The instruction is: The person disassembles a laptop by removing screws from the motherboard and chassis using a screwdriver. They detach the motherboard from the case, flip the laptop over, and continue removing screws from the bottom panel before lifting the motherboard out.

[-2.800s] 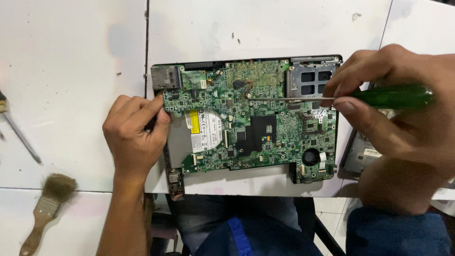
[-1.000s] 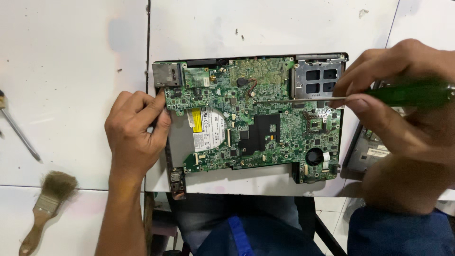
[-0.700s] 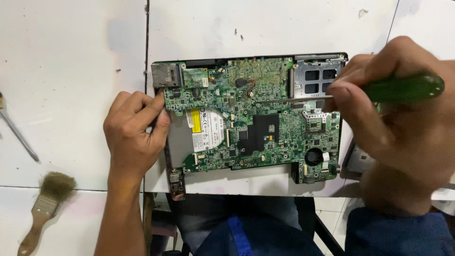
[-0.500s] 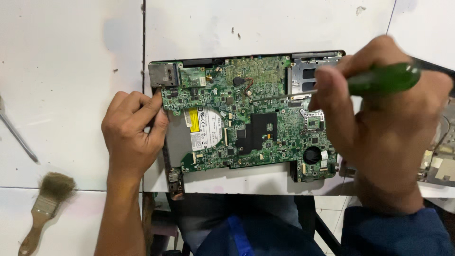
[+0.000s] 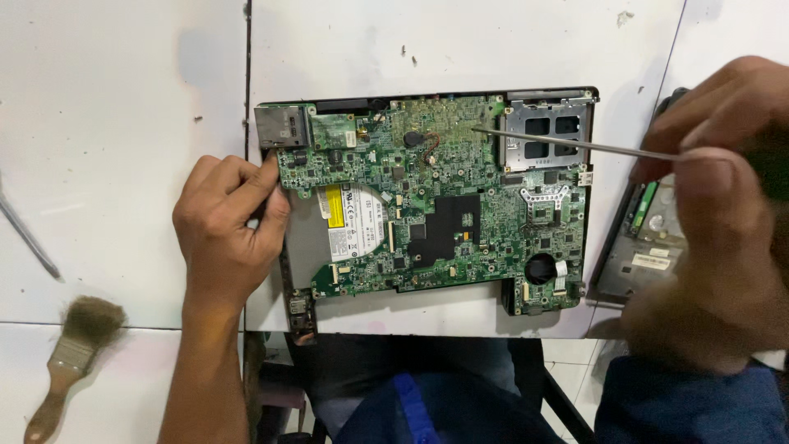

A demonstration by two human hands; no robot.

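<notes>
Green and crowded with chips, the board lay bare in its black case at the near edge of the table; the cover was already off, so I judged the opening work done. The board itself was not lifted out, and I think the screws were what remained. My right hand was closed around a screwdriver, blurred at the handle, with the thin shaft reaching left and its tip on the upper middle of the board. My left hand rested at the board's left edge, fingers curled and pressing its corner, holding nothing. A grey drive lay just beside the case, partly under my right hand. The white table was scuffed; a brush and a thin metal tool lay far left. My knees showed below.
</notes>
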